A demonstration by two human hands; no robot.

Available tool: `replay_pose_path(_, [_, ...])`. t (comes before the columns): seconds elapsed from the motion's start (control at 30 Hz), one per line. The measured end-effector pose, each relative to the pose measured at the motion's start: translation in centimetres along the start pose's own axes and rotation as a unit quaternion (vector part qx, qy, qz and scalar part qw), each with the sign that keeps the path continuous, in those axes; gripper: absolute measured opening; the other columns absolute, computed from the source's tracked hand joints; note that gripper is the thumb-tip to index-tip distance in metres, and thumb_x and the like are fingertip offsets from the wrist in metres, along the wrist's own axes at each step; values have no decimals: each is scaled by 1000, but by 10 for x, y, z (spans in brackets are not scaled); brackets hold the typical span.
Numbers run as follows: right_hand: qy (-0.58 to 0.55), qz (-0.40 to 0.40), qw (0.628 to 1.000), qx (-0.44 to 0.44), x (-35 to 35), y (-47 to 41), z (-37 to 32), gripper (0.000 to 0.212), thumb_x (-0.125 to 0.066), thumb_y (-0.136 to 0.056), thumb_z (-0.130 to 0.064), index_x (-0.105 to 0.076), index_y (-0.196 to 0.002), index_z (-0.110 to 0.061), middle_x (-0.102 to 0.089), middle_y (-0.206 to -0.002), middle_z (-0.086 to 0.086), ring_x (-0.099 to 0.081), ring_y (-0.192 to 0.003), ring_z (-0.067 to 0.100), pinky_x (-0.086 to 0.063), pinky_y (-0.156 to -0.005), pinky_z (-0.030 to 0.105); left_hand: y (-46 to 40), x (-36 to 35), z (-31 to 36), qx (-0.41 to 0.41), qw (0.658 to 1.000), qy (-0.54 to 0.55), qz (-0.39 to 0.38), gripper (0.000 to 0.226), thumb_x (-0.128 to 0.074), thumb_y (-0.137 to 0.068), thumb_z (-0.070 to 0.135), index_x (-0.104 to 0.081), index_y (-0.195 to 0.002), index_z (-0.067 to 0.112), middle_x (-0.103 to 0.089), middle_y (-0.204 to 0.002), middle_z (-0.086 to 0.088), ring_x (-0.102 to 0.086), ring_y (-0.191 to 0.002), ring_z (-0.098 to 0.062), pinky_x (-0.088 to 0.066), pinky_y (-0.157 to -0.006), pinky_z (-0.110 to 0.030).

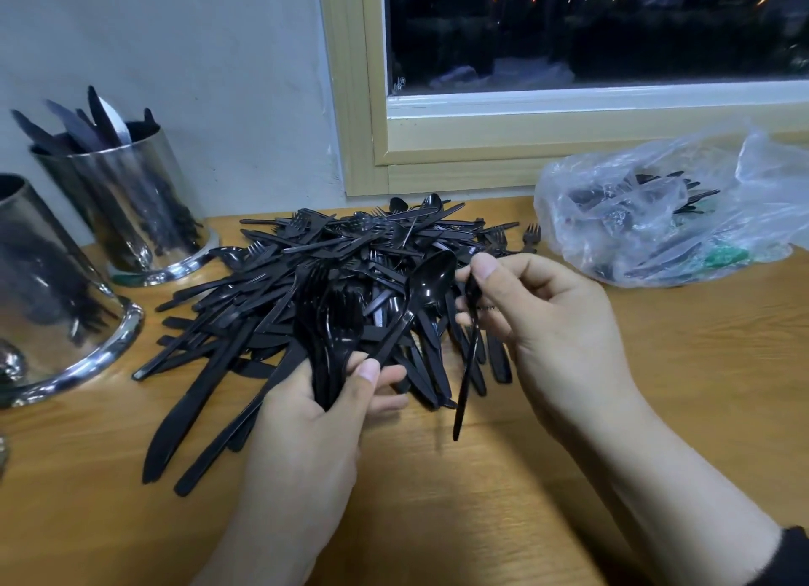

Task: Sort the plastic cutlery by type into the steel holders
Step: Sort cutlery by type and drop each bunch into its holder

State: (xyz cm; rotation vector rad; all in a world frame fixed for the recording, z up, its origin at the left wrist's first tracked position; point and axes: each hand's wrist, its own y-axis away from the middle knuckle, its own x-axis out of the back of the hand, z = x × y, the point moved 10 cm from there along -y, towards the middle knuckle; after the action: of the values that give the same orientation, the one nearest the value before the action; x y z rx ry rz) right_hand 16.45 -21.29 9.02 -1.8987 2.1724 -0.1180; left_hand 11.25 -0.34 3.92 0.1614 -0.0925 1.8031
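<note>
Because the sorting goes faster in batches, the left hand [315, 414] grips a fanned bundle of spoons [337, 322] by their handles, bowls up, just above the near edge of the cutlery pile [350, 252]; gathering one type this way likely saves trips to the holders. The right hand [547, 318] pinches a single spoon [466, 366] near its bowl between thumb and fingertips, handle hanging down, close beside the bundle, probably so it can be slid in with the rest. The pile sits mid-tabletop [656, 388] within reach of both hands. At the left stand two steel holders: the far holder [131, 200] already carries knives, blades up, while what the near holder [48, 287] contains cannot be told. A clear plastic bag [665, 217] with more cutlery lies at the right, under the window [569, 38].
</note>
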Motion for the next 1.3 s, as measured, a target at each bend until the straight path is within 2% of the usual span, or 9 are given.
replay_pose_path(0.17, [55, 20, 998, -6, -1, 2, 11, 41, -72, -78, -50, -75, -76, -9, -74, -76, 7, -71, -69, 15, -56, -72, 30, 2, -4, 0, 19, 1000, 18, -15, 9, -58, -101, 21, -65, -98, 18, -79, -84, 13, -74, -62, -9, -39, -38, -22])
replay_pose_path(0.4, [71, 24, 997, -2, -7, 6, 14, 4, -76, -87, -14, -71, -87, -14, -71, -70, -4, -67, -66, 9, -54, -68, 22, 6, -13, 2, 15, 998, 32, -48, 8, -58, -100, 20, -63, -98, 15, -79, -80, 5, -71, -55, -23, -38, -36, -18])
replay_pose_path(0.57, [51, -1, 999, -7, -11, 1, 20, 29, -69, -93, -11, -59, -119, -20, -60, -65, -8, -62, -61, 9, -56, -77, 33, 6, -15, 3, -13, 997, -7, -71, 11, -60, -98, 27, -68, -90, 27, -77, -76, 3, -65, -49, -22, -40, -42, -20])
replay_pose_path(0.67, [83, -36, 996, 0, -18, 2, 17, 8, -61, -99, -14, -66, -103, -10, -54, -57, -7, -51, -50, 6, -43, -56, 15, 6, -17, 1, -7, 997, -6, -82, 9, -61, -97, 25, -67, -94, 21, -77, -75, 5, -61, -45, -16, -39, -39, -17])
replay_pose_path(0.73, [82, -34, 996, -4, -18, 4, 16, 15, -58, -100, -14, -64, -90, -4, -53, -59, 4, -49, -48, 9, -41, -50, 15, 8, -17, 1, -4, 997, -9, -77, 12, -62, -96, 29, -70, -91, 22, -73, -66, 0, -56, -42, -6, -38, -39, -15])
replay_pose_path(0.87, [58, -6, 998, -9, -14, 4, 16, 17, -60, -99, -13, -62, -83, -9, -49, -57, 4, -50, -49, 10, -43, -47, 17, 13, -15, 3, 6, 998, -19, -62, 14, -64, -92, 38, -72, -85, 30, -61, -47, 11, -51, -39, 2, -37, -51, -23])
replay_pose_path(0.97, [53, 3, 999, -8, -11, 4, 18, 16, -61, -99, -12, -63, -84, -7, -50, -55, 2, -50, -48, 10, -43, -47, 18, 14, -19, 4, 14, 995, -56, -79, 24, -63, -93, 43, -71, -78, 27, -62, -49, 14, -52, -41, 3, -38, -59, -28])
replay_pose_path(1.1, [64, 7, 998, -1, -13, 6, 17, 18, -63, -98, -13, -63, -80, -12, -51, -56, 4, -52, -49, 10, -46, -49, 20, 14, -21, 2, 21, 992, -91, -87, 25, -67, -95, 36, -69, -76, 21, -55, -42, 15, -51, -39, 4, -36, -49, -18])
replay_pose_path(1.3, [66, -5, 998, -14, -18, 9, 25, 19, -63, -98, -14, -63, -79, -13, -52, -51, -7, -51, -49, 8, -44, -48, 19, 12, -25, 1, 10, 990, -87, -108, 19, -64, -95, 32, -75, -82, 23, -72, -63, 5, -51, -40, 3, -34, -44, -8])
